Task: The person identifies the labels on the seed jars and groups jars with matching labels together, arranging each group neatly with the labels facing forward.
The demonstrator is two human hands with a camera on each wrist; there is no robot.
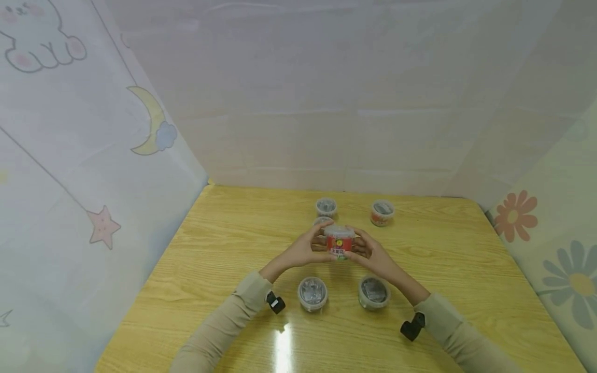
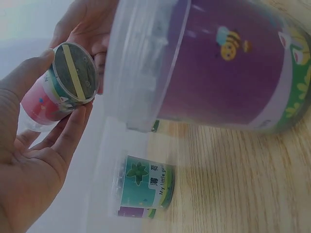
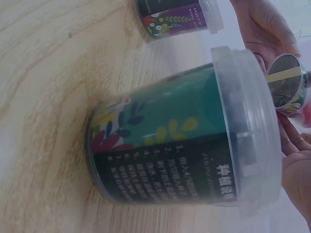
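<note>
Between both hands, raised over the middle of the table, is a small plastic tub [image 1: 339, 242] with a red label and a clear lid on top. My left hand [image 1: 305, 251] grips its left side, thumb low on the front and fingers behind. On the opposite side my right hand [image 1: 375, 257] holds it the same way. Its dark underside [image 2: 87, 73], crossed by a pale yellow strip, shows in the left wrist view. Below the hands stand two more lidded tubs, one at the left [image 1: 313, 293] and one at the right [image 1: 373, 292].
Farther back on the wooden table [image 1: 224, 243] stand a tub [image 1: 326, 206], an orange-labelled tub [image 1: 382, 212] and one partly hidden tub [image 1: 323, 221] behind the left fingers. A purple-labelled tub [image 2: 223, 63] fills much of the left wrist view, a teal one [image 3: 165, 136] the right.
</note>
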